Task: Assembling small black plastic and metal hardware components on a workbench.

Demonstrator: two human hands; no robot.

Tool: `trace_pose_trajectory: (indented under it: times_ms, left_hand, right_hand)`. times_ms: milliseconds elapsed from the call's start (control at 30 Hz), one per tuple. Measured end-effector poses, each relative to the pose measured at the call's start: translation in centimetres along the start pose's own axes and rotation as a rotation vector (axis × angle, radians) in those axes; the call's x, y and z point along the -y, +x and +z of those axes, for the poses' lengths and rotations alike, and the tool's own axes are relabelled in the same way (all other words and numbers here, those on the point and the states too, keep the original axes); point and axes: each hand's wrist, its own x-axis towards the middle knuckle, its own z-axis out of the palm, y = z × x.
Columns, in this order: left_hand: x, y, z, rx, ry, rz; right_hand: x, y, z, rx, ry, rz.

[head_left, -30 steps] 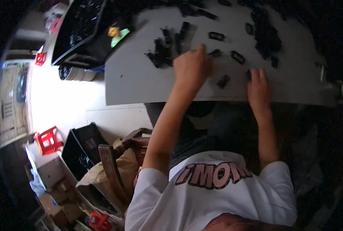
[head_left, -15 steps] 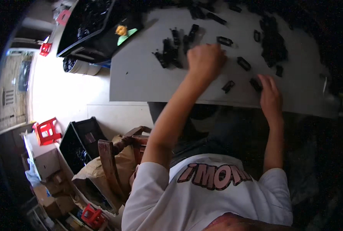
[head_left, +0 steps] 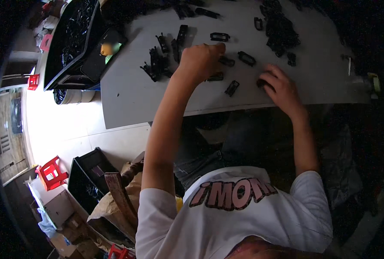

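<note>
My left hand is over the table with its fingers curled closed; what is in them, if anything, is hidden. Right beside its fingertips lies a small black plastic part, and another dark part shows just under the hand. My right hand is bent low near the table's front edge, its thumb and fingers around a small black part. Between the hands lie black frame-shaped parts, one upright on the picture and one slanted. Farther off is a frame-shaped part with an oblong opening.
The grey table carries a cluster of black parts left of my left hand and a larger heap at the far right. Beyond the left edge stands a black crate of parts. A red stool and wooden chair are lower left.
The whole view has shifted. My right hand's fingers have come round the small black part it was beside. Two more parts now show near my left hand, which stays curled.
</note>
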Motion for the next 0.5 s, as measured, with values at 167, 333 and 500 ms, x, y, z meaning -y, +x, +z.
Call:
trace_pose_trajectory:
  times_ms: [167, 333, 500]
  left_hand:
    - [-0.7, -3.7, -1.7, -0.118, -0.402, -0.336]
    - [-6.3, -7.8, 0.6, -0.127, -0.28, -0.375]
    - [-6.7, -7.9, 3.4, -0.218, -0.186, -0.279]
  right_hand:
    - [-1.4, -0.5, 1.4, -0.137, 0.075, 0.004]
    - [-1.6, 0.3, 1.9, -0.068, 0.433, 0.179]
    - [0.1, 0.2, 1.9, -0.211, 0.337, 0.138]
